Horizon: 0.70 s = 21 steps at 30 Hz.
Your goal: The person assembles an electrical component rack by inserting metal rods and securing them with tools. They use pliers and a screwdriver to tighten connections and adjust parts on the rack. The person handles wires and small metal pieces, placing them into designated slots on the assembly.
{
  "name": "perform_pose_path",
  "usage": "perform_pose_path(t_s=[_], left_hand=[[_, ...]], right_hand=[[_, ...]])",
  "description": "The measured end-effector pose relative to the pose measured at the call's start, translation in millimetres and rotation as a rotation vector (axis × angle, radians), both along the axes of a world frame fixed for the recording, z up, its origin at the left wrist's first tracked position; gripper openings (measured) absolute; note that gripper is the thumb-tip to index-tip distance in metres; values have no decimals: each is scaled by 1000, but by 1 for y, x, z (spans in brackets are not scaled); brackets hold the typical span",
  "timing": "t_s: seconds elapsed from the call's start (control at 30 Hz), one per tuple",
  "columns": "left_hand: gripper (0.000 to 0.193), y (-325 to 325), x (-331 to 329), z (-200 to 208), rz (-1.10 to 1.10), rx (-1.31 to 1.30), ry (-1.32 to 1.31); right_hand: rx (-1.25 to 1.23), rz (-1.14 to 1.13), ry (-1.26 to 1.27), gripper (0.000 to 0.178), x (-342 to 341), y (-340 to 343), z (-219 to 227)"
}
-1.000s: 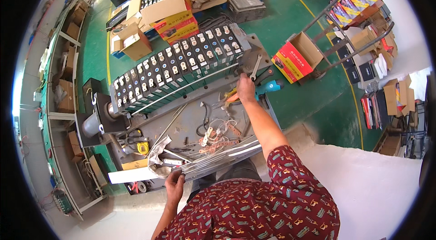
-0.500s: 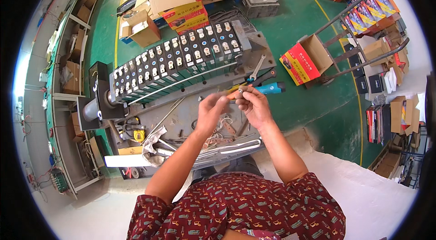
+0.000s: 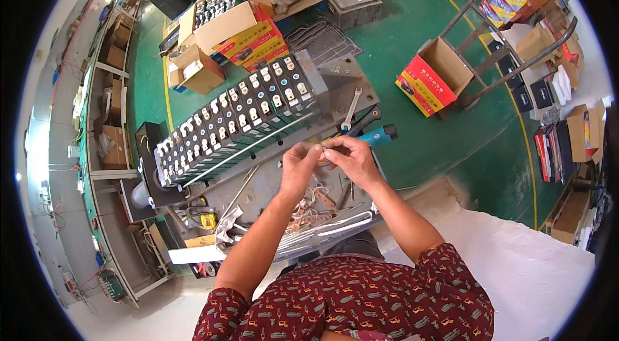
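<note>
Over the near side of the metal bench, my left hand [image 3: 298, 165] and my right hand [image 3: 354, 160] meet fingertip to fingertip, both pinched closed. What they hold is too small and hidden to name; a bit of orange shows under the fingers. Just beyond them stands a long row of dark battery cells [image 3: 248, 111] with paired metal terminals on top, apart from my hands. A metal rod [image 3: 251, 147] runs along its near side. To the right of the row lie a wrench [image 3: 352, 109] and a blue tool [image 3: 379, 135] with a dark end.
Copper-coloured metal pieces [image 3: 309, 210] are scattered below my hands. Further left are a yellow tape measure [image 3: 207, 220] and a crumpled rag [image 3: 227, 225]. An open red carton [image 3: 425, 86] leans by a hand truck [image 3: 509, 77]. Another carton [image 3: 225, 24] of cells stands at the back.
My hands have come together at the fingertips, where they were slightly apart. The view has shifted, so the cell row now sits lower and further left in it.
</note>
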<state>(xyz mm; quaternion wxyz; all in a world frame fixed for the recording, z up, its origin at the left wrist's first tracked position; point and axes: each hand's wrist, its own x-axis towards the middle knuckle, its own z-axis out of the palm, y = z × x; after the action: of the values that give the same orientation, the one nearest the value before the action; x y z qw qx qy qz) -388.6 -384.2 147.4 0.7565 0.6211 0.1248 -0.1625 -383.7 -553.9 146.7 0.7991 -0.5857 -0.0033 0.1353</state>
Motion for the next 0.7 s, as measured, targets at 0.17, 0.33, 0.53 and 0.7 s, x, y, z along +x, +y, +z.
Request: perform_pose_path(t_s=[0.17, 0.33, 0.53, 0.7], left_hand=[[26, 8, 14, -9, 234, -1, 101], [21, 13, 30, -9, 619, -222, 221], [18, 20, 33, -22, 663, -289, 143], [17, 20, 34, -30, 682, -287, 88]], right_hand=[[98, -85, 53, 23, 37, 1, -15], [96, -116, 32, 24, 77, -4, -39], [69, -25, -3, 23, 91, -1, -46], [65, 13, -1, 21, 95, -4, -46]])
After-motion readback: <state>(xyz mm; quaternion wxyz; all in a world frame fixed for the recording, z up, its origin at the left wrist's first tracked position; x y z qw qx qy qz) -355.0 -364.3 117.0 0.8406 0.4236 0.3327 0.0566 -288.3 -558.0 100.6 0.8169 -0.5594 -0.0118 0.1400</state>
